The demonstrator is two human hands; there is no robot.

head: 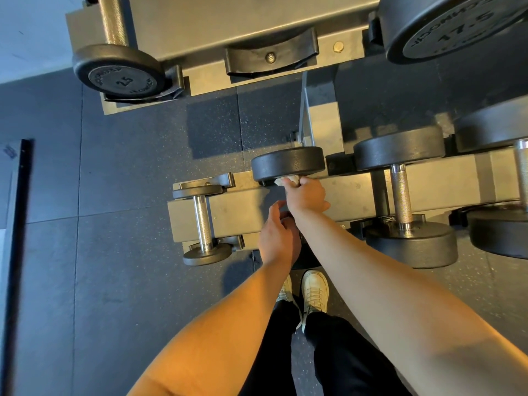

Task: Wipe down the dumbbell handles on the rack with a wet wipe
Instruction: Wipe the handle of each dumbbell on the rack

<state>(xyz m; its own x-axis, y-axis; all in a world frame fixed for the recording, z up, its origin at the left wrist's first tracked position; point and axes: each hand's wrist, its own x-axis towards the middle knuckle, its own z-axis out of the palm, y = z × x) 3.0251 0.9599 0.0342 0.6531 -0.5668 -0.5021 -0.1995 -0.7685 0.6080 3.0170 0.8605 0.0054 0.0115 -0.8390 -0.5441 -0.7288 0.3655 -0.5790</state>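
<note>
On the grey rack lies a black round-ended dumbbell, the left hand curved over its near end, perhaps gripping it, and farther off the right hand clenching a crumpled white wipe round the hidden handle.

The lower tier of the grey metal rack carried, from left to right, a small dumbbell, a middle dumbbell and a larger dumbbell, each lying across the beam. On the upper tier rested a dumbbell marked 2.5 at the left and a dumbbell marked 17.5 at the right, with a black cradle between them. Under the rack was a floor of dark speckled rubber tiles.
</note>
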